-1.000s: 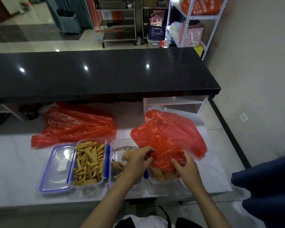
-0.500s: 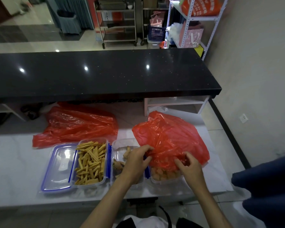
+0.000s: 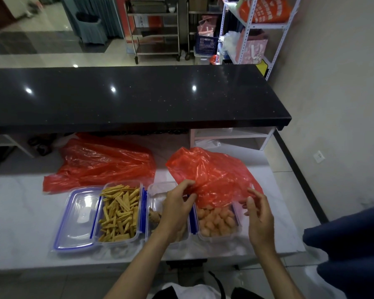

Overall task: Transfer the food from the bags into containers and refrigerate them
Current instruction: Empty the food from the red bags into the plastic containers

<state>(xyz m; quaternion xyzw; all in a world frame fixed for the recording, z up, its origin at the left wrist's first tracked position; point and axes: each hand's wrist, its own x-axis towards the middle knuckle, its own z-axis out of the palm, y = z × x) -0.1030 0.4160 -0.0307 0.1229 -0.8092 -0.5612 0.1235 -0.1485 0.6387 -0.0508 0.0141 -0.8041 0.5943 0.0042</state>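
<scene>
Three clear containers with blue clips stand side by side on the white table (image 3: pixel 20 212). The left container (image 3: pixel 119 212) is full of yellow sticks, and its lid (image 3: pixel 78 216) lies open to the left. Much of the middle container (image 3: pixel 160 190), with brownish pieces in it, is hidden by my left hand (image 3: pixel 177 206). That hand pinches the lower edge of the right red bag (image 3: pixel 214 175), which hangs over the right container (image 3: pixel 216 221) of orange-pink balls. Beside that container hovers my right hand (image 3: pixel 259 210), fingers loosely spread and holding nothing.
A second red bag (image 3: pixel 104 162) lies flat behind the left container. A black counter (image 3: pixel 138 98) overhangs the back of the table, with a white shelf (image 3: pixel 231 137) under it. Dark blue cloth (image 3: pixel 354 244) fills the lower right. Metal racks stand far behind.
The right red bag has been lifted back off the right container, uncovering the orange-pink balls. My right hand has let go of the bag and drawn back to the right.
</scene>
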